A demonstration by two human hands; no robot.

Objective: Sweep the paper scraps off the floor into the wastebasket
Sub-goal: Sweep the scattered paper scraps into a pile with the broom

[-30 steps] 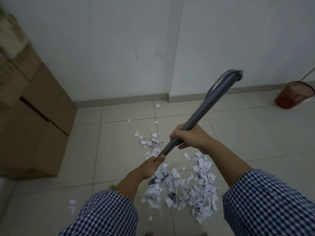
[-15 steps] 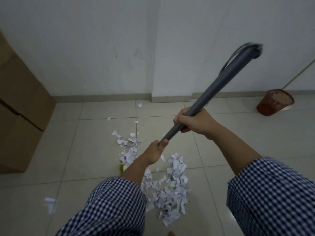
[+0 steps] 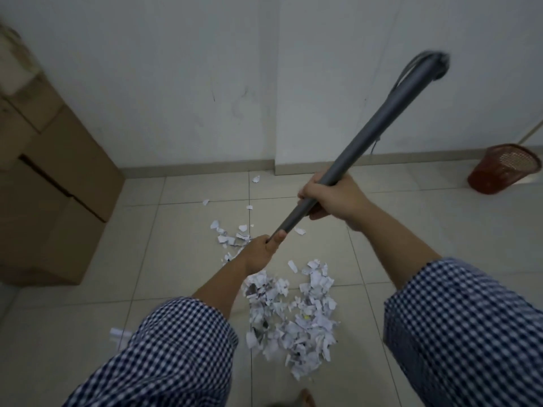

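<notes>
Both my hands grip a grey broom handle (image 3: 379, 121) that slants up to the right. My right hand (image 3: 332, 198) holds it higher, my left hand (image 3: 261, 248) lower; the broom head is hidden behind my left arm. A heap of white paper scraps (image 3: 296, 312) lies on the tiled floor below my hands, with a smaller cluster (image 3: 229, 237) and loose scraps (image 3: 256, 179) trailing toward the wall. A red mesh wastebasket (image 3: 505, 167) stands at the far right by the wall.
Stacked cardboard boxes (image 3: 50, 195) fill the left side against the white wall. A wall corner juts out at the middle (image 3: 276, 165). One stray scrap (image 3: 117, 333) lies left of my checked sleeve. Bare tiles stretch between the heap and the wastebasket.
The view has swung back left, bringing more of the boxes in. The handle's top has shifted with the stroke. Both hands keep their grip on the handle.
</notes>
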